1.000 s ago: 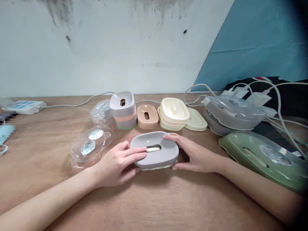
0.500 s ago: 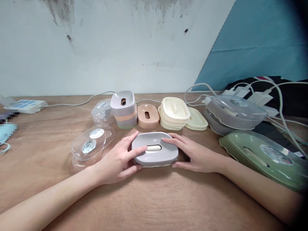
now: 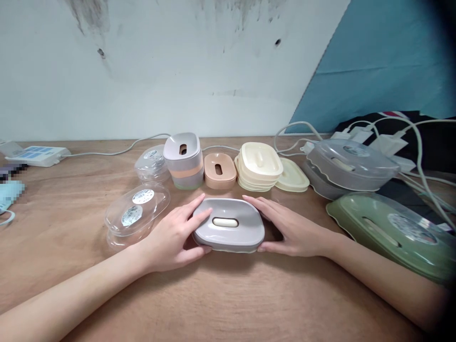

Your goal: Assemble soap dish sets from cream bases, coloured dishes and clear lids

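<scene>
A grey oval lid (image 3: 230,228) with a slot in its middle sits over a cream tray on the wooden table (image 3: 228,304), just in front of me. My left hand (image 3: 171,240) cups its left end, thumb under the front edge and fingers along the side. My right hand (image 3: 287,228) holds the right end, fingers laid on the rim. Both hands grip the lid from the sides.
Clear plastic lids (image 3: 137,213) lie left of my hands. Behind stand a stacked grey-and-peach container (image 3: 183,161), a peach tray (image 3: 220,171), a cream stack (image 3: 260,166), a grey dish (image 3: 347,166) and a green dish (image 3: 388,232). Cables (image 3: 409,137) and a power strip (image 3: 33,156) lie at the back.
My left fingers slid off the lid's slot to its left side. The lid settled lower and level on the cream tray.
</scene>
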The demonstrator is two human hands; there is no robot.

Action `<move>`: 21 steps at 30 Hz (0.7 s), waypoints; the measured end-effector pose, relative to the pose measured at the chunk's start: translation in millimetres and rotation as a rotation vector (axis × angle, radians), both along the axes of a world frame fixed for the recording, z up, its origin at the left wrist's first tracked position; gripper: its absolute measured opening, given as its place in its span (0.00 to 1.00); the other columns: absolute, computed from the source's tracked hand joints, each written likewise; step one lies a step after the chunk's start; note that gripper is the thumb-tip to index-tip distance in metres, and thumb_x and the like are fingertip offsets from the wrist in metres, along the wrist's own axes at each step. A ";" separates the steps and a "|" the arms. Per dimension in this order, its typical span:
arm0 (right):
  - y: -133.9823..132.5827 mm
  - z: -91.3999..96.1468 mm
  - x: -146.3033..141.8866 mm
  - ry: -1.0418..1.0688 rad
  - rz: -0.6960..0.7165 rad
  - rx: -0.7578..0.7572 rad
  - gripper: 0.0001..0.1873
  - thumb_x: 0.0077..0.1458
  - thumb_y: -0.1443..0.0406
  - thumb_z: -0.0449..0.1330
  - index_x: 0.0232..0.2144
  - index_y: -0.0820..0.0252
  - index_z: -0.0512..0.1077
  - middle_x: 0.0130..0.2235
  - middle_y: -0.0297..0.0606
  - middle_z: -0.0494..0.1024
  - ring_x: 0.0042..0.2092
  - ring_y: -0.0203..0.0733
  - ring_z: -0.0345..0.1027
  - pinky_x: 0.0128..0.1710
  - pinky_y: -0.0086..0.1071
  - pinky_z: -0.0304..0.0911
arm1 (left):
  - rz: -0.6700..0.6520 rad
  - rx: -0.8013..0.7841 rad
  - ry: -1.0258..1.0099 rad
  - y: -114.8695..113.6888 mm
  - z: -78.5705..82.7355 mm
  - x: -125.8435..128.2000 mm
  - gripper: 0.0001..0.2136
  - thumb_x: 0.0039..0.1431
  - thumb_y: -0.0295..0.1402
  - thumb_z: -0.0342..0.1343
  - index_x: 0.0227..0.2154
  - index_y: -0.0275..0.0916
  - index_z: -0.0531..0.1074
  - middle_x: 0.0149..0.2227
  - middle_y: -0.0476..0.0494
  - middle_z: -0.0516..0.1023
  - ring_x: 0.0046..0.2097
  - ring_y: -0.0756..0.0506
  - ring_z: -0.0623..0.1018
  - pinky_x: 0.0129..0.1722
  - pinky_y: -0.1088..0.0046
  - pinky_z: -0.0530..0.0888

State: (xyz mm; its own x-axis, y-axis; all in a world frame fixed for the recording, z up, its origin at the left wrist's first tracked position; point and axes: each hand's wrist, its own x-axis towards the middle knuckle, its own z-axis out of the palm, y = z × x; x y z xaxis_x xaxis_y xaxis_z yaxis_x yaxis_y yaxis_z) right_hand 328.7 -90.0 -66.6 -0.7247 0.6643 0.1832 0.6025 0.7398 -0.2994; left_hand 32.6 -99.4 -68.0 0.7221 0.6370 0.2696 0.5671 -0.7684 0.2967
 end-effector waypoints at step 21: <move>-0.5 0.9 -0.6 -0.026 0.015 -0.001 0.45 0.53 0.53 0.58 0.63 0.58 0.40 0.57 0.54 0.63 0.55 0.55 0.62 0.49 0.46 0.64 | 0.126 0.299 0.040 4.6 16.4 0.4 0.29 0.60 0.45 0.50 0.57 0.30 0.55 0.57 0.22 0.61 0.57 0.30 0.64 0.53 0.46 0.63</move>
State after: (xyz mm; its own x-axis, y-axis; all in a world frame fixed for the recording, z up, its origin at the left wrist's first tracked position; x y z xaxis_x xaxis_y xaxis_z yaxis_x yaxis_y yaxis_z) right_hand 328.1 -90.5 -65.8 -0.7388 0.6537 0.1639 0.5991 0.7484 -0.2844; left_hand 33.0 -94.8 -51.6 0.6562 0.6191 0.4314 0.6703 -0.7408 0.0435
